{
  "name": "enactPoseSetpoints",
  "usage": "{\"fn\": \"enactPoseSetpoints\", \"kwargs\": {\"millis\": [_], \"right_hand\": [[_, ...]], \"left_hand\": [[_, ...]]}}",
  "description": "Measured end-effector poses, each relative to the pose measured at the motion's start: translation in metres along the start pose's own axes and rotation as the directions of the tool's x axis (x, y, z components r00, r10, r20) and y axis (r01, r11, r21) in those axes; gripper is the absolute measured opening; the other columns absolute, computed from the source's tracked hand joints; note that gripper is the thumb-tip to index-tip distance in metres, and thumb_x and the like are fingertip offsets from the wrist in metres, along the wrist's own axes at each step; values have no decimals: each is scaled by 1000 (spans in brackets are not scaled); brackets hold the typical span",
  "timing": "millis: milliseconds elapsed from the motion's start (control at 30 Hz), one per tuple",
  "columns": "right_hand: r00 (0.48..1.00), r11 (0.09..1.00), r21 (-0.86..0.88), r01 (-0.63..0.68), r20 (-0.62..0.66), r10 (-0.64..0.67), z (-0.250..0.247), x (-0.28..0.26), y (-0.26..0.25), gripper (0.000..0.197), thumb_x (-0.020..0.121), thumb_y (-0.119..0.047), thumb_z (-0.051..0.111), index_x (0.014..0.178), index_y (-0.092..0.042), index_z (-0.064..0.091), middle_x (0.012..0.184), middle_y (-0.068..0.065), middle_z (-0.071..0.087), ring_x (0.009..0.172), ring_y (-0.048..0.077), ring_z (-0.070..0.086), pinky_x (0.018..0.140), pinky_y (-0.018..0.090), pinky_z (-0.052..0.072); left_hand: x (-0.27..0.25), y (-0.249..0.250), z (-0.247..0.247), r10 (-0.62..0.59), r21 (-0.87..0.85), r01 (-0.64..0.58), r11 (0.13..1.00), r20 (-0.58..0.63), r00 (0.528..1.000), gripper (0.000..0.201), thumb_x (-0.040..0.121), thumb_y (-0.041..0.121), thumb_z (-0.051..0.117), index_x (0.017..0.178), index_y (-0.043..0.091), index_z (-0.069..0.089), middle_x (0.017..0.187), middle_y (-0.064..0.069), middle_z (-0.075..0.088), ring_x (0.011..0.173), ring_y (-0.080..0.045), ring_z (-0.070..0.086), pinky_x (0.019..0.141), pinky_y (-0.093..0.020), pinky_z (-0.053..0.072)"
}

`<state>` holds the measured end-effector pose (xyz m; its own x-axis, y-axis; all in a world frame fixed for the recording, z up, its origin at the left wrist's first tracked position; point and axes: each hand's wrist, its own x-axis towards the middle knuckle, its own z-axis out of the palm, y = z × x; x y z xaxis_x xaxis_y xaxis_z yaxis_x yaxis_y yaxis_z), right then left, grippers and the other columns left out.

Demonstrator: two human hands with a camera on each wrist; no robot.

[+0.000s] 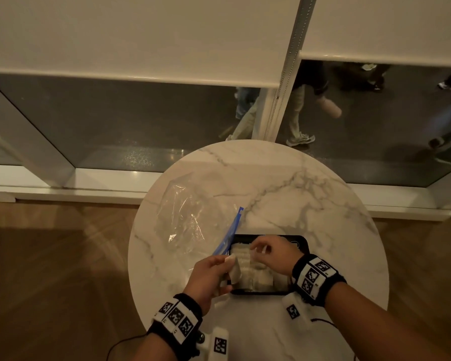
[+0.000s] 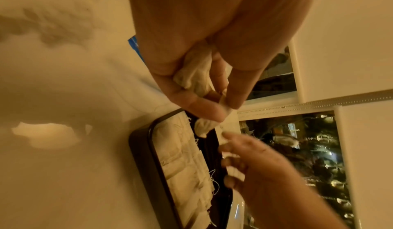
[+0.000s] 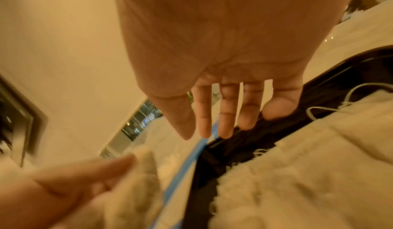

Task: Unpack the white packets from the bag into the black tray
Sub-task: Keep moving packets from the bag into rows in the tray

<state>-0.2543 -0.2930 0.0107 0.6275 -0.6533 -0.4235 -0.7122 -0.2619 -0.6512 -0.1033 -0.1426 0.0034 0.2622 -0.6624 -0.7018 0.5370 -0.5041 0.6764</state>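
**Unpacking nearly done, last packets in hand**

Mostly finished, judging by the layout. On the round white marble table (image 1: 310,204): a clear plastic zip bag with a blue seal strip (image 1: 190,217), lying flat and slack at the left, apparently emptied, though hard to be sure through the crinkled film. Just right of it, touching or overlapping the seal strip's near end, a shallow black rectangular tray (image 1: 301,242), its floor largely covered by soft white packets with loose threads (image 1: 255,277) laid side by side.

Left hand (image 1: 208,278): at the tray's left edge, thumb and fingers pinched on a small bunch of crumpled white packets (image 2: 196,76), one dangling from the fingertips over the tray. Right hand (image 1: 274,252): over the tray's far half, fingers relaxed and spread in its own wrist view, holding nothing there; in the head view a pale scrap by the fingertips, too blurred to call.

Left to do, likely: setting down the held bunch in the tray's remaining bare strip along the right side, then a check of the bag for stragglers.
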Motion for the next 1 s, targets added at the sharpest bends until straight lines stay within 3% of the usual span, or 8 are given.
{"fn": "enactPoseSetpoints", "kwargs": {"millis": [67, 133, 300, 367, 567, 733, 867, 1000], "right_hand": [[994, 977, 204, 68, 75, -84, 4, -4, -10, 22, 87, -27, 71, 108, -26, 69, 100, -5, 69, 86, 6, 63, 81, 21, 54], [976, 947, 310, 81, 168, -138, 10, -7, -16, 29, 87, -24, 71, 115, -24, 67, 105, -2, 70, 95, 8, 66, 82, 19, 53], [978, 893, 445, 64, 148, -144, 18, -10, -16, 16, 86, -18, 73, 101, -12, 73, 89, 5, 74, 76, 6, 66, 70, 21, 51], [974, 891, 452, 44, 178, -138, 21, -13, -14, 8, 87, -16, 72, 94, -19, 74, 84, 1, 74, 73, 6, 66, 67, 19, 51], [994, 978, 191, -89, 82, 74, 33, -5, 0, 9, 85, -18, 71, 83, -27, 70, 79, -7, 69, 74, 7, 63, 76, 28, 57], [978, 969, 152, -196, 108, 181, 45, 4, -5, 5, 86, -17, 70, 85, -22, 70, 75, -3, 68, 67, 10, 63, 65, 23, 54], [942, 927, 184, -326, 148, 301, 52, 7, -8, 15, 85, -8, 68, 78, -20, 68, 70, 8, 65, 54, 18, 59, 50, 24, 52], [923, 914, 172, -368, 189, 336, 52, 6, -11, 13, 85, -6, 67, 82, -19, 67, 66, 9, 63, 53, 17, 57, 42, 21, 46]], "left_hand": [[4, -2, 1, -6, 57, 5, 998, 20, 1000, 21, 88, 25, 75, 104, 12, 72, 83, -7, 70, 73, -17, 64, 66, -30, 54], [5, -4, 2, -2, 99, -4, 995, 54, 999, 20, 87, 27, 76, 102, 14, 74, 81, -8, 66, 73, -18, 62, 70, -31, 54], [9, -8, 3, 13, 119, -19, 993, 48, 999, 22, 89, 23, 75, 106, 10, 71, 80, -7, 72, 70, -18, 66, 67, -31, 56], [10, -11, 0, 16, 111, -19, 994, 33, 999, 21, 89, 22, 75, 106, 10, 71, 90, -12, 75, 76, -22, 69, 69, -33, 56], [8, -11, -9, -23, 18, 25, 1000, -66, 998, 8, 92, 13, 64, 96, 8, 69, 83, -10, 67, 73, -25, 61, 67, -36, 51], [4, -11, -22, -45, -89, 34, 995, -120, 992, 15, 90, 18, 66, 99, 7, 65, 85, -14, 65, 77, -31, 58, 67, -40, 49], [-3, -8, -29, -31, -110, 13, 994, -156, 987, 12, 93, 15, 62, 101, 7, 66, 80, -7, 64, 70, -23, 58, 54, -29, 48], [-9, -8, -33, -24, -118, 2, 993, -181, 983, 16, 93, 15, 62, 105, 5, 67, 81, -6, 65, 74, -24, 59, 55, -29, 49]]}}
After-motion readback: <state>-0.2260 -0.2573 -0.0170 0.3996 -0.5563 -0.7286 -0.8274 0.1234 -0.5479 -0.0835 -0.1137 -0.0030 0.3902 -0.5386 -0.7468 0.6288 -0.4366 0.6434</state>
